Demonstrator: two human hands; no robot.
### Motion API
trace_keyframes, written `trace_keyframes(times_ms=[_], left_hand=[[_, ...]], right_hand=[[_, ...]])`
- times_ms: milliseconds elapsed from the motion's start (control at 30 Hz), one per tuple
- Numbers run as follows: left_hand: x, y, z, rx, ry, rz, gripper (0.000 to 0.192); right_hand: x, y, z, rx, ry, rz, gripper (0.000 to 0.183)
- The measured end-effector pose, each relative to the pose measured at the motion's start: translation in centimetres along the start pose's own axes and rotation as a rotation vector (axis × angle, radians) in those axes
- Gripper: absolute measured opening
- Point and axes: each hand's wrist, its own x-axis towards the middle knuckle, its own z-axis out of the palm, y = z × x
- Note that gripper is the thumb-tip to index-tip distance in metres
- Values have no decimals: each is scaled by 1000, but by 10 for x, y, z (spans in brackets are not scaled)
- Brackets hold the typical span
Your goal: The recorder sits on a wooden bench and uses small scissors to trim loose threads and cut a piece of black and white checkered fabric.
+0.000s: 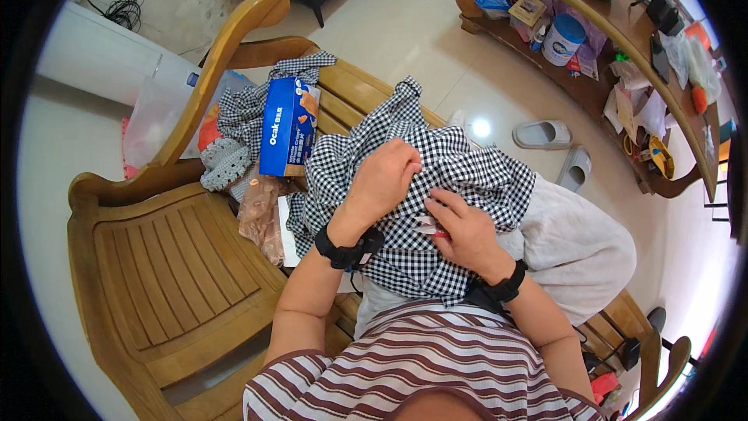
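Observation:
Black-and-white gingham cloth (444,158) lies bunched across my lap, over light trousers. My left hand (383,178) is on top of it, thumb and fingertips pinched together at the fabric. Whether a thread is also between those fingertips is too small to tell. My right hand (467,234) holds a small pair of scissors or thread snips (428,227) low in the palm. Its pale blades point left over the cloth, and a bit of red handle shows. The right thumb and index finger reach towards the left hand, apart from it. Much of the handle is hidden by the fingers.
On the slatted wooden bench (175,263), to my left, are a blue cracker box (280,128), more gingham cloth (239,108), a grey crocheted piece (225,164) and a brown plastic bag (261,216). Grey slippers (543,134) lie on the floor before a cluttered wooden table (619,17).

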Motion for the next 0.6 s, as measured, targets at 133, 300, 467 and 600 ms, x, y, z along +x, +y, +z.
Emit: trace_keyframes(times_ms=[133, 300, 467, 600], left_hand=[[-6, -10, -2, -213, 62, -151, 3], [-14, -3, -4, -511, 76, -342, 1], [-11, 20, -3, -187, 32, -153, 4], [-10, 23, 3, 14, 5, 42, 9]], right_hand=[[7, 4, -15, 61, 172, 40, 42], [15, 21, -26, 48, 213, 133, 35], [26, 48, -22, 261, 326, 218, 23], [23, 47, -20, 307, 193, 298, 21]])
